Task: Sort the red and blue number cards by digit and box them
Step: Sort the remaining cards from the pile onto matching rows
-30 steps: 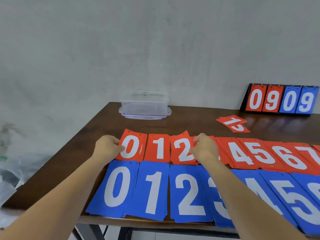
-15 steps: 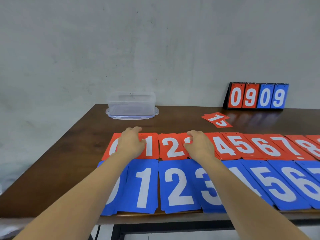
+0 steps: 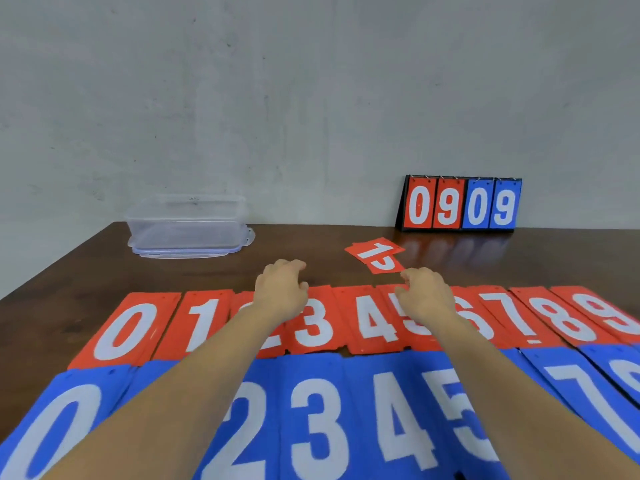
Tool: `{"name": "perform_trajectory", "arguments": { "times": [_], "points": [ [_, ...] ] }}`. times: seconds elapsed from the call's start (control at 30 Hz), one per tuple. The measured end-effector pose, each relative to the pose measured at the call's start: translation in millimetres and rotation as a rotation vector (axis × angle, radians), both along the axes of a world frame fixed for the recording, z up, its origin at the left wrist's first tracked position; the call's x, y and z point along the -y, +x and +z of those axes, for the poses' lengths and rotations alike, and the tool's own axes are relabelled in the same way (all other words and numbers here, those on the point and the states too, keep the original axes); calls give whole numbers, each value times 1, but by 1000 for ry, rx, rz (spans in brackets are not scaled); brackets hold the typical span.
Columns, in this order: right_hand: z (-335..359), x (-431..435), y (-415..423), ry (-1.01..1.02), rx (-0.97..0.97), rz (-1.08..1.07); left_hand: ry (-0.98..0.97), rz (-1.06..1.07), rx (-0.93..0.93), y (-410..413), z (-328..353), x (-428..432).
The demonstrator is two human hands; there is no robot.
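A row of red number cards (image 3: 311, 323) runs 0 to 9 across the table, and a row of blue number cards (image 3: 322, 420) lies in front of it. My left hand (image 3: 282, 289) hovers with loosely curled fingers over the far edge of the red 2 and 3. My right hand (image 3: 424, 292) hangs the same way over the red 5 and 6. Neither hand holds a card. Two loose red cards (image 3: 377, 256) lie beyond the red row. The clear plastic box (image 3: 188, 225) stands at the back left.
A small flip scoreboard (image 3: 460, 206) reading 0909 stands against the wall at the back right. The brown table (image 3: 79, 271) shows bare wood at the left and behind the red row. A grey wall closes the far side.
Both hands have moved right along the red row, from the 0 and 3 to the 2–3 and 5–6. The view has shifted right and closer to the cards.
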State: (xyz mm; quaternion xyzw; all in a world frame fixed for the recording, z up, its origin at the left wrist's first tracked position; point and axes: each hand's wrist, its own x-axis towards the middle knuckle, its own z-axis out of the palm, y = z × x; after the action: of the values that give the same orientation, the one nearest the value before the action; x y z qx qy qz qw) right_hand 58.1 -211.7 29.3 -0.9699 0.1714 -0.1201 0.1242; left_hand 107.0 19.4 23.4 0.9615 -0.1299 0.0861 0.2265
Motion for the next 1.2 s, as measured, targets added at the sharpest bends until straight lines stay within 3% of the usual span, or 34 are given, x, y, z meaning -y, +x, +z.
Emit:
{"name": "perform_trajectory", "arguments": {
  "times": [0.17, 0.37, 0.6, 0.8, 0.87, 0.93, 1.03, 1.2],
  "points": [
    [0, 53, 38, -110, -112, 64, 64, -52, -10, 31, 0, 61],
    [-18, 74, 84, -183, -184, 351, 143, -149, -74, 67, -9, 134],
    [-29, 94, 99, -234, -214, 491, 314, -137, -216, 91, -19, 170],
    [-30, 109, 101, -48, -194, 569, 325, -177, -111, 83, -21, 183],
    [-30, 119, 100, 105, -89, 528, 216, -232, -121, 76, -23, 187],
    [-24, 130, 99, 227, 22, 344, 63, -243, -153, 73, -22, 187],
    [-14, 142, 105, 204, 59, 155, -179, -129, -86, 79, -18, 182],
    [-16, 127, 121, -43, -145, 66, 26, 75, -21, 98, -15, 185]
  ]
}}
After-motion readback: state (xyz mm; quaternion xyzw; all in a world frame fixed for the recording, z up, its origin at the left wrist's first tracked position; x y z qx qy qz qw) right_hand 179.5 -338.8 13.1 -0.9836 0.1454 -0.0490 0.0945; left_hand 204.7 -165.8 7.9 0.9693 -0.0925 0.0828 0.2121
